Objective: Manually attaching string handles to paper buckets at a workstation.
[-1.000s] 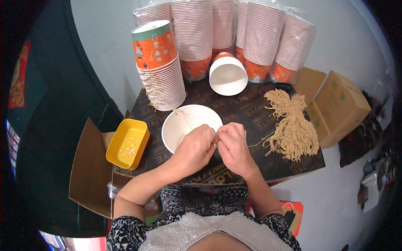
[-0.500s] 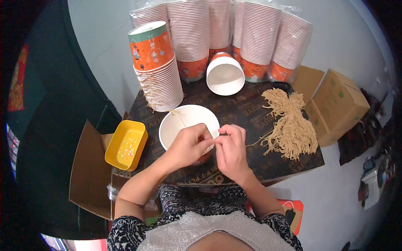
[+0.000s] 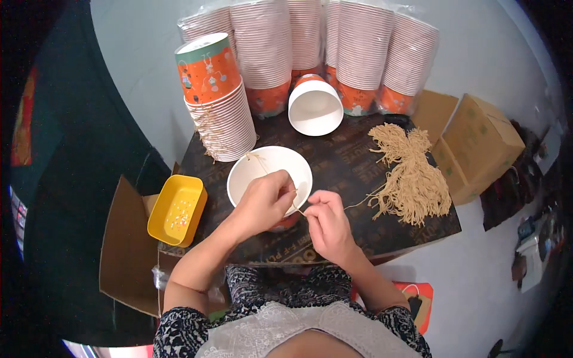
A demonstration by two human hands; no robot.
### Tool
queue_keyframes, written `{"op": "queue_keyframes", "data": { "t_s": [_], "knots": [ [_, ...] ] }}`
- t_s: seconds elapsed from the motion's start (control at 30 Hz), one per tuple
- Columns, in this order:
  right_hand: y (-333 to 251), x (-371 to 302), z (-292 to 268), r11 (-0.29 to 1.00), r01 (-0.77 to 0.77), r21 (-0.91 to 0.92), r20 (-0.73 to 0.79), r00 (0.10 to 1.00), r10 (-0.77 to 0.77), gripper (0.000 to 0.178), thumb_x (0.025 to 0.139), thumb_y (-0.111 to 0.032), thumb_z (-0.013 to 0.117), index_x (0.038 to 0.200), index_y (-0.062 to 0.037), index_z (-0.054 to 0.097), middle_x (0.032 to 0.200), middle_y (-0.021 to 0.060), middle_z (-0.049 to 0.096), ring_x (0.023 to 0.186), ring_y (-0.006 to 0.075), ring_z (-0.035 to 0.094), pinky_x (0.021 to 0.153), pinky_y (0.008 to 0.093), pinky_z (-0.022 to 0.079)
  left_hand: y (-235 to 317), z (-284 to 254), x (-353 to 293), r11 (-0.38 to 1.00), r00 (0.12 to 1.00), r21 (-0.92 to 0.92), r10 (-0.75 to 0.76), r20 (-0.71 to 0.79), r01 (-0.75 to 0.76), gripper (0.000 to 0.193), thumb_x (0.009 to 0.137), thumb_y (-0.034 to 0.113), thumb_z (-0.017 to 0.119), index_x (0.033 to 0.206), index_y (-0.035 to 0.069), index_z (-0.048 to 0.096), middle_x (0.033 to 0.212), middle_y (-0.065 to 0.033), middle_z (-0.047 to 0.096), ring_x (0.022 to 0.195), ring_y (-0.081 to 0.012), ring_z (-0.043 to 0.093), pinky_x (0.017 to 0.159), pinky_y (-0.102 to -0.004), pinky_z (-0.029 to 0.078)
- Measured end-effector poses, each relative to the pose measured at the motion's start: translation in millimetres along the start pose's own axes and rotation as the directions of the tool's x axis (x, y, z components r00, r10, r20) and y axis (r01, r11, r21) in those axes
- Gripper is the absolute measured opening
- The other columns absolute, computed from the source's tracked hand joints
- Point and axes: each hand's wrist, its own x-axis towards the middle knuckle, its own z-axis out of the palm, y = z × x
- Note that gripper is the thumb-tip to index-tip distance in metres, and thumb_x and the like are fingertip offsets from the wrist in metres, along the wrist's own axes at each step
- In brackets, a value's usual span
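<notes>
A white-lined paper bucket (image 3: 243, 179) stands mouth up in front of me, with tan string tied through its far left rim. Over its near right rim, my left hand (image 3: 268, 200) pinches the string (image 3: 298, 210) between thumb and fingers. Just right of the bucket, my right hand (image 3: 327, 224) has its fingers curled on the same string. A short taut length runs between both hands. From the right hand the string trails to a frayed tan bundle of strings (image 3: 415, 188) on the table's right side.
A yellow tray (image 3: 156, 218) with small pale bits sits at the left edge. Behind it rises a stack of paper buckets (image 3: 225, 128) with strings. One bucket (image 3: 315, 110) lies on its side before several bagged stacks (image 3: 364, 48). Cardboard boxes (image 3: 486, 140) flank the table.
My hands have moved slightly apart, the right one lower, so a stretch of string now shows between them. The whole view has shifted a little.
</notes>
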Motion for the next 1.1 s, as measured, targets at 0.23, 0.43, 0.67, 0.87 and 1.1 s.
{"op": "queue_keyframes", "data": {
  "t_s": [0.23,0.43,0.67,0.87,1.1],
  "knots": [
    [4,-3,11,0.822,-0.328,0.465,0.09,0.941,0.325,0.011,0.088,0.007,0.06,0.096,0.0,0.058,0.112,0.015,0.062,0.074,0.0136,0.061,0.063,0.0272,0.049,15,0,-18,0.997,0.998,-0.038,0.066,-0.015,-0.066,0.005,0.088,0.003,0.065,0.088,-0.001,0.062,0.084,-0.0092,0.064,0.077,-0.0184,0.062,0.067,-0.0329,0.05],
    [7,-7,21,0.698,-0.345,0.628,0.1,0.925,0.368,0.013,0.089,0.007,0.057,0.098,-0.0011,0.056,0.103,0.01,0.06,0.073,0.0108,0.056,0.064,0.0259,0.047,3,4,-21,0.99,0.983,-0.03,0.133,-0.124,-0.138,0.004,0.087,0.002,0.065,0.086,-0.001,0.063,0.084,-0.0085,0.064,0.081,-0.0175,0.062,0.074,-0.0304,0.05],
    [7,-7,25,0.875,-0.153,0.458,-0.104,0.969,0.224,0.011,0.088,0.006,0.057,0.096,-0.0008,0.054,0.094,0.0119,0.055,0.08,0.0233,0.054,0.072,0.0317,0.046,-3,8,-20,0.991,0.981,-0.01,0.13,-0.147,-0.133,0.006,0.083,0.001,0.068,0.084,0.0,0.062,0.082,-0.0099,0.064,0.079,-0.0224,0.062,0.071,-0.0335,0.05],
    [6,-11,29,0.934,-0.124,0.334,-0.208,0.957,0.202,0.003,0.096,0.001,0.051,0.095,-0.0011,0.052,0.087,0.0049,0.048,0.064,0.0074,0.046,0.055,0.0229,0.039,0,5,-24,0.965,0.968,0.133,0.237,-0.081,-0.225,0.013,0.08,-0.001,0.07,0.085,0.004,0.059,0.082,-0.0082,0.061,0.078,-0.0246,0.061,0.084,-0.0367,0.048],
    [-5,-7,29,0.913,-0.256,0.317,-0.246,0.908,0.339,0.004,0.092,0.004,0.059,0.091,0.0001,0.057,0.072,0.0001,0.047,0.061,0.0062,0.042,0.053,0.0234,0.035,-1,6,-30,0.882,0.902,0.195,0.43,0.04,-0.429,0.016,0.08,0.0,0.069,0.088,0.007,0.056,0.078,-0.0071,0.059,0.078,-0.0267,0.062,0.104,-0.055,0.038]
  ]
}}
